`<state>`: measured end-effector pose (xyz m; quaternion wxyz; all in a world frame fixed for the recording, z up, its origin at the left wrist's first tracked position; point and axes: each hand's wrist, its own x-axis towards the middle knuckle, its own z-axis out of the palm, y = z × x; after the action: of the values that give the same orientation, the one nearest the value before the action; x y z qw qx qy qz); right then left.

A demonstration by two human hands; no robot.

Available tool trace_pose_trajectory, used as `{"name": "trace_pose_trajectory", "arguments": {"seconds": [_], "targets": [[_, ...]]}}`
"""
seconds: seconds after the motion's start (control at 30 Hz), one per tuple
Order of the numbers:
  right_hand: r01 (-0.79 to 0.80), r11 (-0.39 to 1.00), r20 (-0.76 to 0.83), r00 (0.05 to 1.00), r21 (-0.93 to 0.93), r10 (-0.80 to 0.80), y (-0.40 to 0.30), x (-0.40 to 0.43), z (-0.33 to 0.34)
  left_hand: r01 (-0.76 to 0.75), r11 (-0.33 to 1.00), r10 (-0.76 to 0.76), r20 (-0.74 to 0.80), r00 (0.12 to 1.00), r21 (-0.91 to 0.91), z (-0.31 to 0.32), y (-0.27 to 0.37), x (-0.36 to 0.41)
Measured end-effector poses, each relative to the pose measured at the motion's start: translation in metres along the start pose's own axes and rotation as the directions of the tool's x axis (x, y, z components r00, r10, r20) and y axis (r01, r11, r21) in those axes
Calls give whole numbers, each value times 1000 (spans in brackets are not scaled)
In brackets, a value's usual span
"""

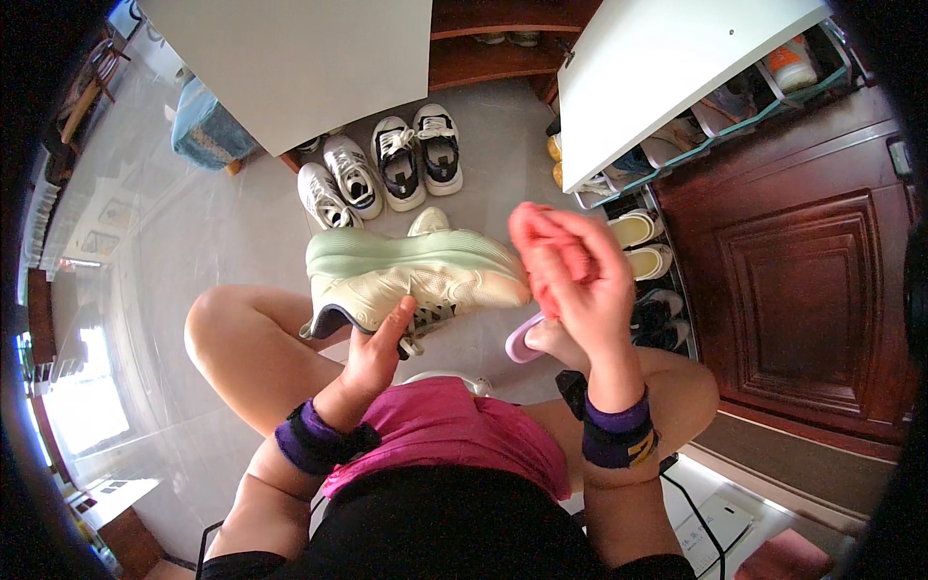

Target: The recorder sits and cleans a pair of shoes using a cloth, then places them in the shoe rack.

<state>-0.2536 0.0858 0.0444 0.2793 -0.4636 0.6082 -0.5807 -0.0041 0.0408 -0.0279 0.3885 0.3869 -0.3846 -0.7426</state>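
My left hand (377, 348) grips a cream sneaker (377, 290) at its collar and tongue, thumb near the black-and-white laces. The shoe lies on its side in the air, its thick pale-green sole facing away from me and its toe to the right. In my right hand (580, 275) is a bunched red cloth (551, 254), slightly blurred, just beyond the toe; whether it touches the shoe I cannot tell. Behind the held sneaker, the toe of another cream shoe (429, 220) shows on the floor, the rest hidden.
White sneakers (351, 177) and black-and-white sneakers (440, 152) stand on the grey tile floor beyond. Open white cabinet doors (319, 58) hang over both sides. At right are a shoe rack (696, 148), pale clogs (647, 261) and a dark red door (790, 290). A blue-covered stool (206, 127) stands at left.
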Motion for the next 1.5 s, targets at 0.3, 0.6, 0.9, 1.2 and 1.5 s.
{"name": "trace_pose_trajectory", "arguments": {"seconds": [0.3, 0.6, 0.9, 1.2, 1.5], "targets": [[308, 813, 222, 949, -494, -225, 5, -19, 13, -183, 970, 186, 1, 983, 161, -4, -3, -2], [478, 744, 275, 878, -466, -392, -23, 6, 41, -401, 787, 414, 80, 907, 469, 0, 0, 10], [361, 792, 268, 928, -491, -257, 8, -27, 29, -466, 750, 493, 72, 867, 469, 2, 15, 12], [420, 794, 271, 905, -440, -328, -35, 11, 46, -345, 849, 354, 54, 934, 401, 0, 16, 22], [382, 745, 284, 922, -546, -264, -15, -1, 80, -462, 661, 526, 75, 847, 591, -7, 5, 24]]}}
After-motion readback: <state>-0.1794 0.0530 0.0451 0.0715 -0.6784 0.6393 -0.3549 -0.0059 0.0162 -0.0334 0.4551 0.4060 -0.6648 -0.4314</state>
